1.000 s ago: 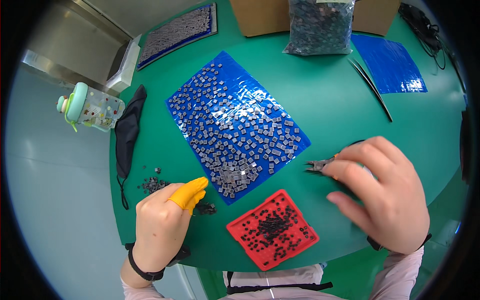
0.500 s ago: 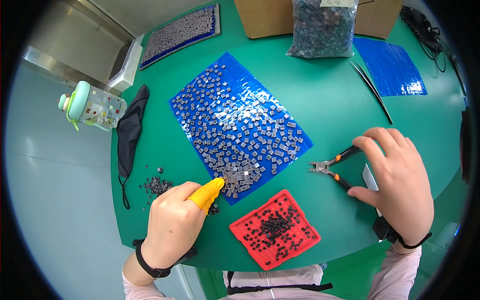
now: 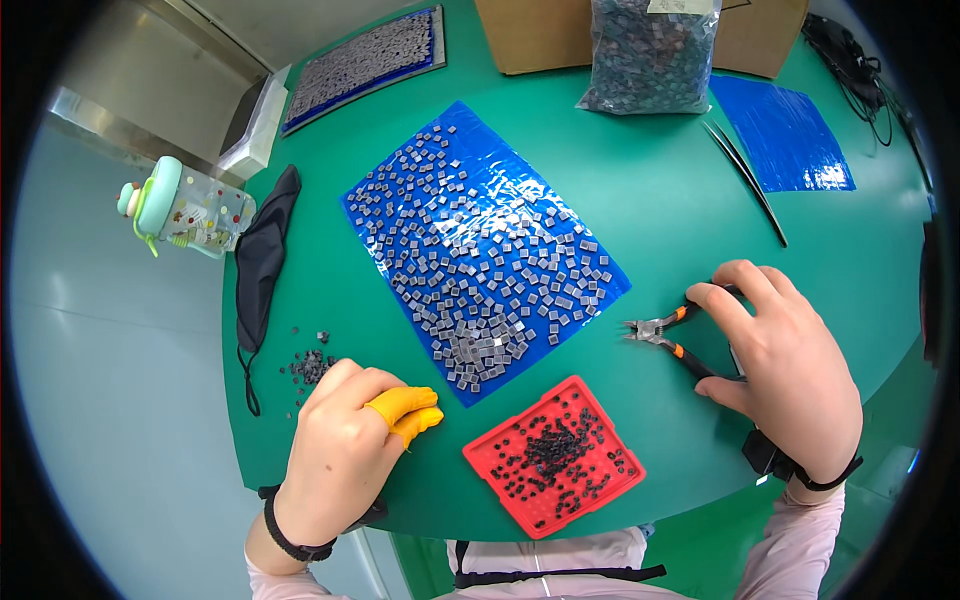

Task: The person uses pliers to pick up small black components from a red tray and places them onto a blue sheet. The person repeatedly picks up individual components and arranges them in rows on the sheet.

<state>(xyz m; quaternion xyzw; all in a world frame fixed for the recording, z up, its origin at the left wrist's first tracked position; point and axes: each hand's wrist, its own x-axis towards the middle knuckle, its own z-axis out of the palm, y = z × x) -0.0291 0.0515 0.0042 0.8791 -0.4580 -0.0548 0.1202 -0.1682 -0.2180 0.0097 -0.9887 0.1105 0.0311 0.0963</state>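
My left hand (image 3: 345, 440), with yellow finger covers (image 3: 408, 408) on its thumb and a finger, is pinched closed just off the near-left edge of a blue film sheet (image 3: 462, 150). What the fingertips hold, if anything, is hidden. Many small grey square pieces (image 3: 480, 350) lie over the sheet, crowded toward its near corner. On the right, my right hand (image 3: 785, 375) is closed around the black-and-orange handles of small cutting pliers (image 3: 648, 329), whose jaws point left. Between the hands is a red tray (image 3: 512, 507) of tiny black parts (image 3: 555, 450).
Dark bits (image 3: 312, 366) lie left, near a black strapped cloth (image 3: 262, 260) and a bottle (image 3: 200, 205). Tweezers (image 3: 748, 185) and another blue sheet (image 3: 785, 135) lie far right. A filled clear bag (image 3: 650, 60), cardboard (image 3: 530, 35) and a loaded panel (image 3: 365, 65) stand behind.
My left hand has drawn back from the grey pieces at the sheet's near corner toward me. My right hand has shifted slightly left and closed farther over the pliers' handles.
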